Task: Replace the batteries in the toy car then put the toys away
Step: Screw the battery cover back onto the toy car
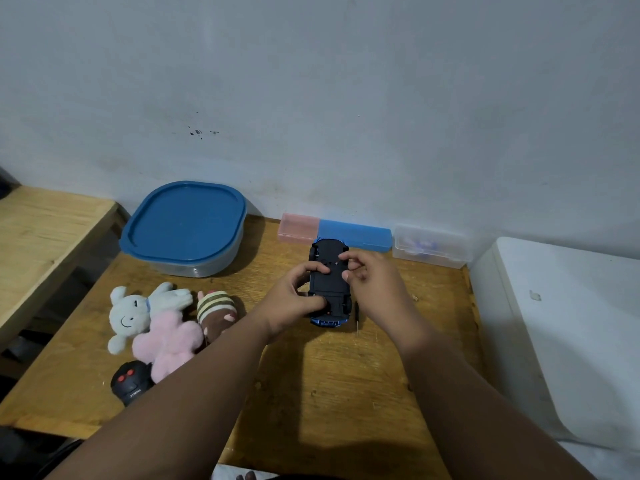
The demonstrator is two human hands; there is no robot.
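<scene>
A blue toy car (329, 282) lies upside down on the wooden table (332, 375), its black underside facing up. My left hand (294, 299) grips the car's left side, thumb on the rear of the chassis. My right hand (370, 278) rests its fingertips on the middle of the underside, at the battery cover. A thin black screwdriver (356, 317) lies just right of the car. Several plush toys (162, 320) and a black remote control (130, 381) lie at the left. No loose batteries are visible.
A clear container with a blue lid (183, 226) stands at the back left. Along the wall sit a pink box (298, 227), a blue box (356, 235) and a clear box (431, 245). A white appliance (561, 327) borders the table's right edge. Another wooden surface (45, 233) is at far left.
</scene>
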